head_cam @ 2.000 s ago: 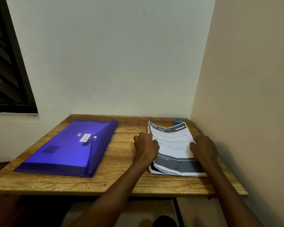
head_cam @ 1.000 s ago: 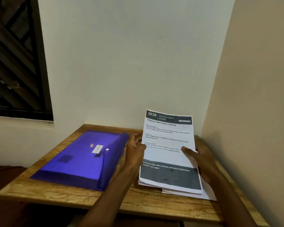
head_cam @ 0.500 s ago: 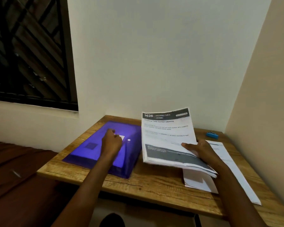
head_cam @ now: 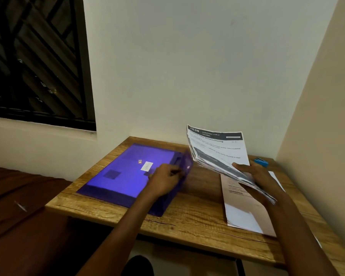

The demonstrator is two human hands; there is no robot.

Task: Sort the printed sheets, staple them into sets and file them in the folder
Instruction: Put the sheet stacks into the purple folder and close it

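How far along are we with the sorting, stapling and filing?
Early. Nothing looks filed: the purple folder lies on the table, and no stapled set shows. In hand: the right hand holds the stack of printed sheets above the table, while the left hand grips the folder's flap. A few loose sheets lie on the table. The blue stapler sits untouched by the wall. Sorting, stapling and filing remain.
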